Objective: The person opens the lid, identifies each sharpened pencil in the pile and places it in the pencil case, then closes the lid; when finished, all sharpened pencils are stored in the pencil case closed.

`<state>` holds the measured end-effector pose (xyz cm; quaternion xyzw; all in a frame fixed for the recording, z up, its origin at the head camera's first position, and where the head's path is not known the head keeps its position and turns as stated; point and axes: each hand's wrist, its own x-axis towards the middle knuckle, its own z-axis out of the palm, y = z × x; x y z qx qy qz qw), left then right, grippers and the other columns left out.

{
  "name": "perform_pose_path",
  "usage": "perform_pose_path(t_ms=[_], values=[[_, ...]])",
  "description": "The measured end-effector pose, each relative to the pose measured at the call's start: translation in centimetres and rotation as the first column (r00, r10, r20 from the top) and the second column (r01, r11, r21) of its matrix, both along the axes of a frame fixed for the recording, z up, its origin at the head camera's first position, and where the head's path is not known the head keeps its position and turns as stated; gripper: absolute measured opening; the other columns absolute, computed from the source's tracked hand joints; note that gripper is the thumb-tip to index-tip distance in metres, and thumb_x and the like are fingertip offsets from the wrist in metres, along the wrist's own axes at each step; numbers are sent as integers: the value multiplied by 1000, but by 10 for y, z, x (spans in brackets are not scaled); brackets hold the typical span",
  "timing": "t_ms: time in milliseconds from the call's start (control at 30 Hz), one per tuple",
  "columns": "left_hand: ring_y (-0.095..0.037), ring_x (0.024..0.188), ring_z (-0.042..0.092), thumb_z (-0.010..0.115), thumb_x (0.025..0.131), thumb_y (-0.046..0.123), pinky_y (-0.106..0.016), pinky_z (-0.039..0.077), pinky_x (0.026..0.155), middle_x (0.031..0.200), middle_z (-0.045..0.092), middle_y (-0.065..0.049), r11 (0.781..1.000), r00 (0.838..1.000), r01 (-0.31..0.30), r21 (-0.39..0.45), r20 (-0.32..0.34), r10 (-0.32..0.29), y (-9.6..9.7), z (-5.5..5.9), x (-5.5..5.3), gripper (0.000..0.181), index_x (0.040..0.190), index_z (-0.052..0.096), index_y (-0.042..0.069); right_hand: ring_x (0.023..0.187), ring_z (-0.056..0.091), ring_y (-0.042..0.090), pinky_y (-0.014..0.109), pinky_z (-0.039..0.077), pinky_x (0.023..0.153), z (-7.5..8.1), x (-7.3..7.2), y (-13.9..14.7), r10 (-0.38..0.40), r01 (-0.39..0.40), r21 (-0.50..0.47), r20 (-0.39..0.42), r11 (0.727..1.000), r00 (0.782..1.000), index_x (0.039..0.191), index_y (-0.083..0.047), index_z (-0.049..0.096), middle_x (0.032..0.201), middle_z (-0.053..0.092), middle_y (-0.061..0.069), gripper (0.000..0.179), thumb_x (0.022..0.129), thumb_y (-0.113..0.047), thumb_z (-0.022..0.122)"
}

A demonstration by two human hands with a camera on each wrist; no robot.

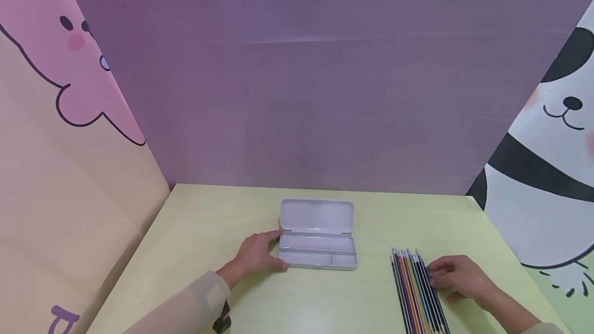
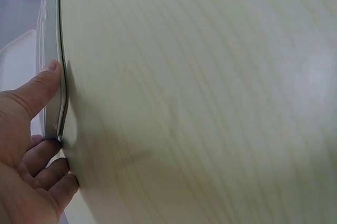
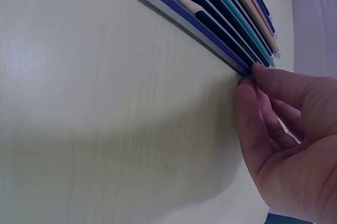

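A pale plastic pencil case (image 1: 318,266) lies with its lid (image 1: 317,215) raised back and its compartments bare. My left hand (image 1: 255,254) holds the case at its left end. In the left wrist view the thumb (image 2: 42,90) presses the front wall while the other fingers bend around the end. Several sharpened pencils (image 1: 410,287) of mixed colours lie side by side to the right, erasers toward the back. At their right edge, my right hand (image 1: 464,274) pinches the outermost blue-and-grey pencil (image 3: 200,32) near its back end, between thumb and forefinger.
The pale wood table (image 1: 209,210) meets a purple backdrop (image 1: 325,92) behind the case. Printed cartoon panels stand on both sides, a panda (image 1: 543,210) on the right one. A dark object (image 1: 223,322) shows beneath the left sleeve.
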<state>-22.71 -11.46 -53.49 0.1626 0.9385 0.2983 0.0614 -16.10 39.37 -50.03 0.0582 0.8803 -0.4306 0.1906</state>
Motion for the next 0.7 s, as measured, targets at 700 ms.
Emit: perform_pose_path(t_ms=[700], values=[[-36,127,60,94,69,45,-54,48,105,144,63,-10,1000,1000,-11,-13,19,11,1,0,-1,94,150,54,17,78,70,21,40,62,62,4,-8,-15,-54,64,136,-76,989,996,111,8,65,92,72,7,36,80,-5,78]])
